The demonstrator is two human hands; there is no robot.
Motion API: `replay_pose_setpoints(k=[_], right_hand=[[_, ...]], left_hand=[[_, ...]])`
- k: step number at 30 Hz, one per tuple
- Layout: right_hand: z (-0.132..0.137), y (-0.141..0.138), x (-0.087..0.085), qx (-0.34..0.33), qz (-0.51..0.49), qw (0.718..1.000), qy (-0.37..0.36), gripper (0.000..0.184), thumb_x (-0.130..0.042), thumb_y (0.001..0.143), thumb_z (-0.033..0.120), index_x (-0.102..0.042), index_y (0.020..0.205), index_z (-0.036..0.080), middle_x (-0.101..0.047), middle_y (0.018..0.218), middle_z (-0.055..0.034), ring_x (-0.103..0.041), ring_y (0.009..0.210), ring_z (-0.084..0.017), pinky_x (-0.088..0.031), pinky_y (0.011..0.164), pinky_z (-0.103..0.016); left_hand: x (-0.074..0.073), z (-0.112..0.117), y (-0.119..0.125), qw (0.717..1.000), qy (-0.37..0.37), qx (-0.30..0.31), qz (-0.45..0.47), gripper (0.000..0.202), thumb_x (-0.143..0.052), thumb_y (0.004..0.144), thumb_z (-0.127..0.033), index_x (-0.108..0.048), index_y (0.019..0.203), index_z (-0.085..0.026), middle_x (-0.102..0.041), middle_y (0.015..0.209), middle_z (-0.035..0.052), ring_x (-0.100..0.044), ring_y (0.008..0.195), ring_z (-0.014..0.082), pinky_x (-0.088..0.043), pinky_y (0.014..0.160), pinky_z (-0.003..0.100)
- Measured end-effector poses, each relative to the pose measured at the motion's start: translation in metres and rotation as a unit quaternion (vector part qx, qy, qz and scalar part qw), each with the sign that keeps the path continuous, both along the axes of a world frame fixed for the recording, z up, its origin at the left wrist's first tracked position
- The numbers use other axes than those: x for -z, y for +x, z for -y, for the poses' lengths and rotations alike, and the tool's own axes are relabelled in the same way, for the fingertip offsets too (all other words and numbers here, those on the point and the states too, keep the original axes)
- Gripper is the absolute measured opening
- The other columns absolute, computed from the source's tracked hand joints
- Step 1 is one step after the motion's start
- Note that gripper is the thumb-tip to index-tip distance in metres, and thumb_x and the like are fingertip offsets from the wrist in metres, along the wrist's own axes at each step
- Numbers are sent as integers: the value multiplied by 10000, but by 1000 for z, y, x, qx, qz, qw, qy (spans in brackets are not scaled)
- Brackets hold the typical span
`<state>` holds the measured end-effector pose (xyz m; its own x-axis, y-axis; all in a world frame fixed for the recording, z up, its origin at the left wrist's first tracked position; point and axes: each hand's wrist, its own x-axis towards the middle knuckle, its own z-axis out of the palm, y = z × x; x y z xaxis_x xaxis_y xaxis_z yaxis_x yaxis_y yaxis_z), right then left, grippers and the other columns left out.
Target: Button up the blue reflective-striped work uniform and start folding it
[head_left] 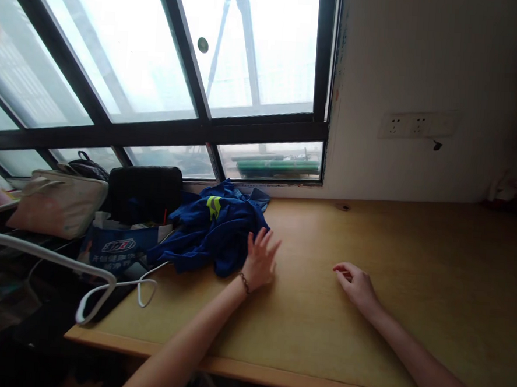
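Note:
A rumpled blue garment [225,229] with a yellow-green patch lies in a heap on the wooden desk [303,324], against the window side. Right beside its lower right edge is my left hand [260,261], open with the fingers spread and nothing held; whether it touches the cloth I cannot tell. A dark bracelet [244,282] circles that wrist. Farther right, over the bare wood, my right hand [358,286] has its fingers curled loosely together, with nothing visible in them.
At the left stand a black bag [145,189], a blue printed bag [119,246] and a pale pouch [60,202]. White hangers [96,315] jut over the desk's left corner. The window [256,88] and a wall with sockets [415,125] close the back.

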<state>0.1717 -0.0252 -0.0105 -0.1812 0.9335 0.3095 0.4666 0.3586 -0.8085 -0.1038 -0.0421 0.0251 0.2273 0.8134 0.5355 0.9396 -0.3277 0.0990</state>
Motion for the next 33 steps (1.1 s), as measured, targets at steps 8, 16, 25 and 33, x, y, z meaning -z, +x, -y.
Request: replay_pose_setpoints(k=[8, 16, 25, 33], right_hand=[[-10, -55, -2, -143, -255, 953, -83, 554, -271, 843, 555, -393, 1253, 203, -399, 1301, -85, -373, 1182, -210, -327, 963, -392], [8, -59, 0, -216, -171, 961, 9, 530, -321, 844, 522, -302, 1315, 281, -258, 1384, -22, -181, 1275, -200, -146, 1051, -413], [9, -56, -14, -273, -122, 954, 10, 371, -468, 832, 356, -472, 1184, 239, -463, 1216, -55, -408, 1129, -194, -340, 957, -341], [6, -57, -12, -263, -113, 958, 20, 330, -487, 827, 296, -478, 1151, 233, -515, 1131, -34, -463, 1053, -168, -372, 915, -293]], left_hand=[[22, -7, 105, 773, -237, 262, 526, 663, -441, 815, -410, -76, 1351, -270, -229, 1364, 108, -298, 1225, 234, -308, 980, 406], [34, -11, 97, 706, -237, 281, 605, 590, -526, 783, -361, -260, 1305, -285, -122, 1418, 47, -259, 1245, 239, -289, 1002, 379], [12, -7, 98, 710, -326, 307, 544, 224, -565, 749, -287, -596, 915, -141, -555, 934, 77, -516, 932, 211, -415, 846, 356], [14, -7, 100, 717, -335, 277, 545, 201, -532, 767, -260, -575, 919, -135, -555, 910, 62, -518, 902, 191, -432, 796, 294]])
